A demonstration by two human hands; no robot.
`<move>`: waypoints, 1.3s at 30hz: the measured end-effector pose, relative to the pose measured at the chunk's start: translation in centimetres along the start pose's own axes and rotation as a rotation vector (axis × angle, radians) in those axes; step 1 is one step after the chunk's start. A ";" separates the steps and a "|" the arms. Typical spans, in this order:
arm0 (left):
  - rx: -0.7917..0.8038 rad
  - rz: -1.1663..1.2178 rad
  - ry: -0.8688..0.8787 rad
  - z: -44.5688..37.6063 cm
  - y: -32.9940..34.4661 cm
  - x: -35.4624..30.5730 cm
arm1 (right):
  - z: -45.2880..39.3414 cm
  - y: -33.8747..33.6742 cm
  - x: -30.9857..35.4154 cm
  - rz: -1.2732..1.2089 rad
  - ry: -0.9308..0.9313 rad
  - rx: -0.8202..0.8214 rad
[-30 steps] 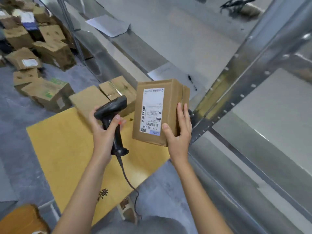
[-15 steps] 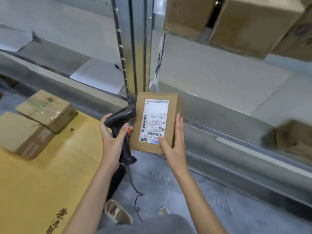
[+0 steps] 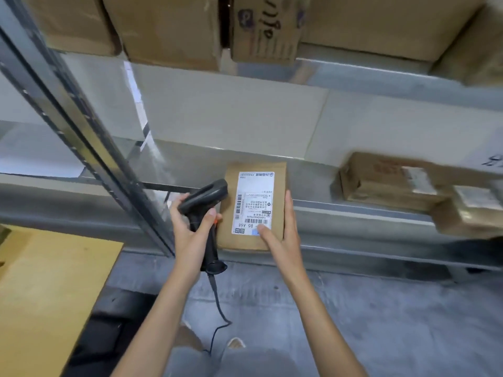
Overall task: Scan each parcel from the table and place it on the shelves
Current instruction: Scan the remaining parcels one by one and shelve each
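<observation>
Left hand (image 3: 190,229) grips the scanner (image 3: 206,210) handle; right hand (image 3: 280,235) holds the labelled parcel (image 3: 253,208), thumb on its label, at the lower shelf (image 3: 353,213) front edge

parcel (image 3: 254,213): brown cardboard box with a white label facing up, barcode end toward the person.
parcel pose: held at the front edge of the lower shelf (image 3: 353,210), left of the parcels already there.
upper shelf: brown boxes along it, above the parcel.
table (image 3: 40,289): yellow top, lower left of the parcel.
</observation>
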State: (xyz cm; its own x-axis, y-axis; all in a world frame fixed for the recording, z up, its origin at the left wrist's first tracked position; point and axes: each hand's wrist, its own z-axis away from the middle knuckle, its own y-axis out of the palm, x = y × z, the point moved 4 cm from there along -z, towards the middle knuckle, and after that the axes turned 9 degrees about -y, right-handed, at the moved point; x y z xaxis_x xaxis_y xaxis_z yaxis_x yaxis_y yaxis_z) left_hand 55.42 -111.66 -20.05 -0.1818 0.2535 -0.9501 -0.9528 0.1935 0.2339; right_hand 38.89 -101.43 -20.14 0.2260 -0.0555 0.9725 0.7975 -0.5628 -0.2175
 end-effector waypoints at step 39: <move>0.056 -0.081 -0.256 -11.7 28.3 7.0 | -18.2 -16.2 -8.7 1.051 -0.096 -0.062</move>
State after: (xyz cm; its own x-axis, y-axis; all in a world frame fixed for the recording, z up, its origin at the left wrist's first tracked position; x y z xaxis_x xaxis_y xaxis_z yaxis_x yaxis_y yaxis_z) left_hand 24.32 -115.47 -22.50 -0.0315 0.4648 -0.8848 -0.9456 0.2730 0.1771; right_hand 13.86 -106.84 -23.62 0.8320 -0.4752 0.2862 0.1456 -0.3107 -0.9393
